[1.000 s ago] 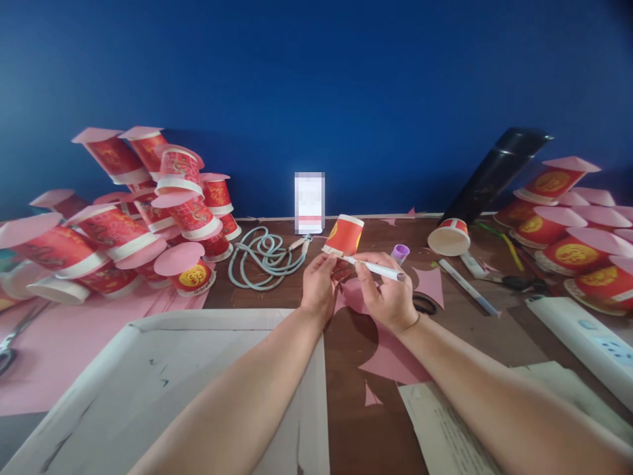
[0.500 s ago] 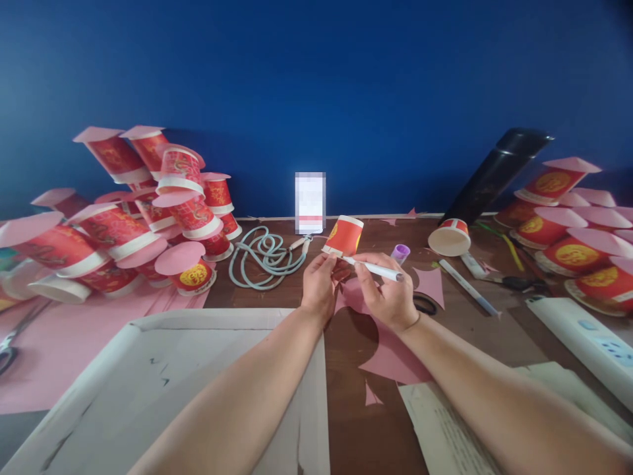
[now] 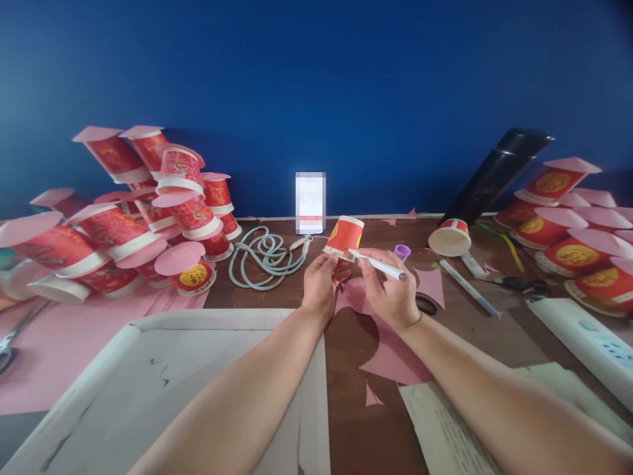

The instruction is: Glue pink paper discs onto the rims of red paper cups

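My left hand [image 3: 320,284] pinches the lower rim of a red paper cup [image 3: 349,234], which is upside down and slightly tilted, with a yellow print on its sides. In my right hand [image 3: 394,293] is a white marker pen [image 3: 383,266], held like a pencil. Its tip points at the cup's lower band, at or very near the surface; whether it touches I cannot tell. Just behind my right hand stands a purple cap-like cylinder [image 3: 402,252]. Pink paper scraps [image 3: 390,353] lie beneath my hands, and a dark ring [image 3: 426,304] sits by my right wrist.
Red cups with pink paper tops are piled at left [image 3: 116,231] and right [image 3: 576,254]. Around them are a coiled cable [image 3: 267,260], a lit phone [image 3: 310,203], a black flask [image 3: 494,175], a lying cup [image 3: 449,239], another marker [image 3: 469,287], a power strip [image 3: 583,346] and scissors [image 3: 7,349].
My right hand and the marker have shifted slightly right, and the tip now sits farther right along the cup's band. My left hand and the cup are nearly still.
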{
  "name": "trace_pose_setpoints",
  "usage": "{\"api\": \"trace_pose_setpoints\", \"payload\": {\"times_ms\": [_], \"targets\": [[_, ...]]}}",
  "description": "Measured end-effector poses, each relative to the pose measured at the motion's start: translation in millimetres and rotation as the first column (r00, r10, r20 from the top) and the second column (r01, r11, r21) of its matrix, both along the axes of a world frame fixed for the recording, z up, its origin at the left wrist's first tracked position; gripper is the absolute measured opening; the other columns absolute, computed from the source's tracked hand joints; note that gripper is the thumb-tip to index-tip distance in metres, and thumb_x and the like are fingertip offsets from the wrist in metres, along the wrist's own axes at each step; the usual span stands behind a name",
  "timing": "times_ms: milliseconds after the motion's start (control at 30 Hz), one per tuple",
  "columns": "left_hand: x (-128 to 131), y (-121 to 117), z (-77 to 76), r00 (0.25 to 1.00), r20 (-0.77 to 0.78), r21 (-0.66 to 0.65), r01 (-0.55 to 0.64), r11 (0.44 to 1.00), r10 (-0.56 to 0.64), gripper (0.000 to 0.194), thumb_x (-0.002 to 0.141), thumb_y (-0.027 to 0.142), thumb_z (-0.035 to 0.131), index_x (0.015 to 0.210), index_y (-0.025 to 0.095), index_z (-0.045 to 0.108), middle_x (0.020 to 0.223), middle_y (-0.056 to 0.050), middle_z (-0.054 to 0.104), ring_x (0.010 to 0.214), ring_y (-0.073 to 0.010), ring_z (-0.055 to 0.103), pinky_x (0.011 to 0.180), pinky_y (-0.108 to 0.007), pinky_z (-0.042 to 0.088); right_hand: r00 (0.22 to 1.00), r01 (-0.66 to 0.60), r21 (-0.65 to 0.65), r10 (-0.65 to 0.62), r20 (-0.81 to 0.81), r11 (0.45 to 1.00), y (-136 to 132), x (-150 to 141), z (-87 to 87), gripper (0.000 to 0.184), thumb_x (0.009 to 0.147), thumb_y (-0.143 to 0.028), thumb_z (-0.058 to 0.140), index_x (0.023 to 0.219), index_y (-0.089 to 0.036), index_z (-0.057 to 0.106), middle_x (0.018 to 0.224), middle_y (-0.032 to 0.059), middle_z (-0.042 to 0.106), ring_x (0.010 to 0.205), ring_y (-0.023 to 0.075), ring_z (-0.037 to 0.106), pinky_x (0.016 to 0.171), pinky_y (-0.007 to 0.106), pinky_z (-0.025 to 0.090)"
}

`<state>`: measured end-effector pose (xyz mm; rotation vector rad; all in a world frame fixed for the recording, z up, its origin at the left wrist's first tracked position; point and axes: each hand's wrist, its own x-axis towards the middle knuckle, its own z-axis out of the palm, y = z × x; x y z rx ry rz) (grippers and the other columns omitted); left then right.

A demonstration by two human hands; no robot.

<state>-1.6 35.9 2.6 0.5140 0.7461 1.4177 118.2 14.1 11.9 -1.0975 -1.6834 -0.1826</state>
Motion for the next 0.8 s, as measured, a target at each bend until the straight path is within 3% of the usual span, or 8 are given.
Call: {"api": "trace_pose_setpoints", "payload": {"times_ms": [367,800], "targets": [[0.8,0.2,-2.2,0.999,0.034,0.032,0.004,0.999,-0.005,0.016,0.070,0.021,0.070,0.064,0.016,0.056,0.062,0.002,0.057,0.059,-0.0092,0.055,0.064,-0.024,0.044,0.996,-0.076,-0.031,0.077,0.037,0.997,-2.4,1.4,-2.3,0.011,0.088,-0.025,0.056,0.094,-0.021,0.065,0.090,0.0028,0.072,0.084,0.0180,0.066,0.077,0.032,0.049],[0.9,-1.5,1.6,1.000,-0.025,0.017,0.006,1.000,-0.006,0.013,0.069,0.024,0.069,0.071,0.013,0.061,0.067,-0.002,0.062,0.061,-0.0097,0.057,0.065,-0.024,0.045,0.999,-0.042,0.043,0.042,0.010,0.998,1.9,1.9,-2.1,0.016,0.088,-0.019,0.057,0.102,-0.021,0.064,0.095,0.0039,0.073,0.086,0.0182,0.066,0.081,0.033,0.049]]}}
